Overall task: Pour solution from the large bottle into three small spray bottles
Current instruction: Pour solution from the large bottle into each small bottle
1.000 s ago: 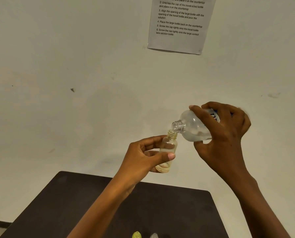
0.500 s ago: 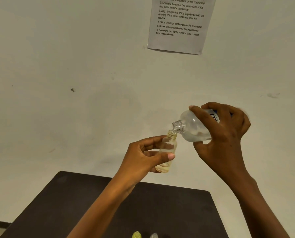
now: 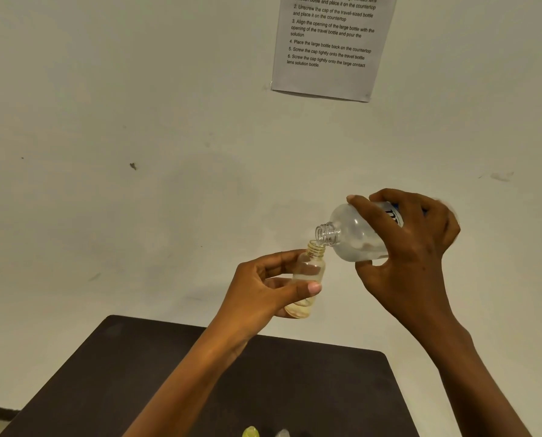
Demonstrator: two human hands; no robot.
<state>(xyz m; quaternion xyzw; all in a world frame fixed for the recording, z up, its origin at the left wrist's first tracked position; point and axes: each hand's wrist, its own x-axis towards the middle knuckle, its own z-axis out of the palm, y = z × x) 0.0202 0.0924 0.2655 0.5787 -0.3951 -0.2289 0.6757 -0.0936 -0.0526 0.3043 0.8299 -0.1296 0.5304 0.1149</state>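
Head view, going left to right. Left hand (image 3: 263, 288) has the small bottle (image 3: 307, 275) pinched upright, thumb across the front, fingers curled behind it, so the base pokes out below the thumb and the threaded neck stands above the fingertips. There's pale liquid sitting low in it, under the thumb line, so I'd say this fill is early and there's plenty left to go.

Right hand (image 3: 411, 247) is wrapped around the big bottle (image 3: 354, 236), fingers spread over the top, thumb underneath, bottle tipped with its open mouth just above and touching or nearly touching the small neck. I can't make out a stream.

Tips for doing this well, imo: keep the lip of the big mouth resting right over the small opening, tilt slowly from the wrist, and watch the level through the clear wall above the left thumb. The big mouth is wider than the small one, so a fast tilt will likely run down the outside onto the left fingers.

Room-wise: both bottles are held up in front of the wall, well above the dark table (image 3: 137, 373). Two caps or bottle tops (image 3: 250, 432) peek in at the bottom edge, well below the left wrist. The table's right edge falls under the right forearm, so set things down toward the left.
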